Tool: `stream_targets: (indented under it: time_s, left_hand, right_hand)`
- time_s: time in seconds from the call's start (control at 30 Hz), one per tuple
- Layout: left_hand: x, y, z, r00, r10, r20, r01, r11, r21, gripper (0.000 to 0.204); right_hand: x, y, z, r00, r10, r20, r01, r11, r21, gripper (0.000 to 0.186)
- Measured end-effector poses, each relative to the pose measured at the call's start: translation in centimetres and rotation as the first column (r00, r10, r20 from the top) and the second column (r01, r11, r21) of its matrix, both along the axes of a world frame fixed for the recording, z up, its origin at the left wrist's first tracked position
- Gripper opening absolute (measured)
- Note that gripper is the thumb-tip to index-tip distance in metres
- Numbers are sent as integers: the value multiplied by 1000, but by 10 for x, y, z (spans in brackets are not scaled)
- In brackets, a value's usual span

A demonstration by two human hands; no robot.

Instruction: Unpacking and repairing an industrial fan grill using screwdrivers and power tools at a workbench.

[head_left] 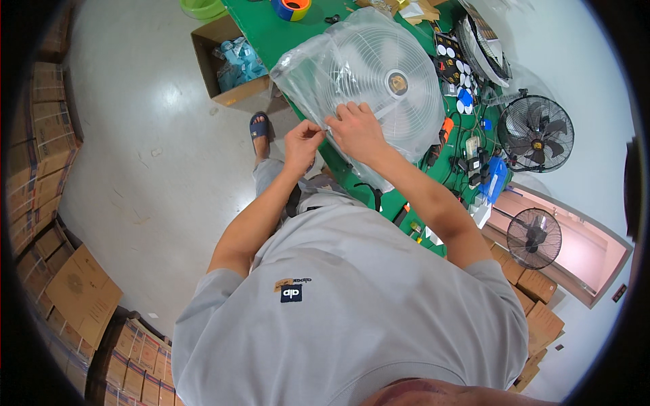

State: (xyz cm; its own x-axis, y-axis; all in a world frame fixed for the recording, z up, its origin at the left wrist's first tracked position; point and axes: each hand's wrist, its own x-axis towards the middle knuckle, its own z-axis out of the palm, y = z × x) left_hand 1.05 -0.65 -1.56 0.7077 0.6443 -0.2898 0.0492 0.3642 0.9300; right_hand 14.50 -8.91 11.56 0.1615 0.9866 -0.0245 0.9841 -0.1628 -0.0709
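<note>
Spreading across the left side, the grey floor (149, 176) is the largest thing in sight, with stacked cartons (51, 139) along its far left edge. Next comes the green desk (261, 34), running from the top toward the lower right. On it, in front of the person, lies a large fan (413, 111) with a pale wire guard, its round hub facing up. A clear bag (305, 78) is around the fan, with loose plastic reaching past the guard to the left and toward the person. Beside the desk's left edge, an open box (247, 91) on the floor holds blue packets (242, 61). To the right, a black fan (536, 133) appears against the pale wall, with a smaller-looking one below it. The right grip (355, 135) has its fingers curled narrowly on the bag's near edge. Just beside it, the left grip (301, 143) is closed to a pinch on that same edge. Smallest are a blue and orange tape roll (292, 17) at the top and an orange tool (445, 130) beside the bagged fan.
</note>
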Motion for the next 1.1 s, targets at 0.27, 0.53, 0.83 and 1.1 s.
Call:
stream_targets:
  time_s: [0.27,0.53,0.83,1.1]
  left_hand:
    - [-4,5,7,996,-23,-83,28,998,54,10]
    - [2,1,57,982,144,-125,-113,967,228,11]
    - [7,4,53,993,-47,-107,102,795,598,14]
    - [2,6,43,994,-21,-107,99,600,794,11]
  right_hand:
    - [5,1,-7,1000,-12,-4,12,1000,-8,13]
    - [0,-19,-18,958,-204,-201,254,929,268,6]
    - [-4,-13,-16,934,-246,-258,310,918,246,5]
    - [-8,-12,-25,914,-288,-286,367,888,278,5]
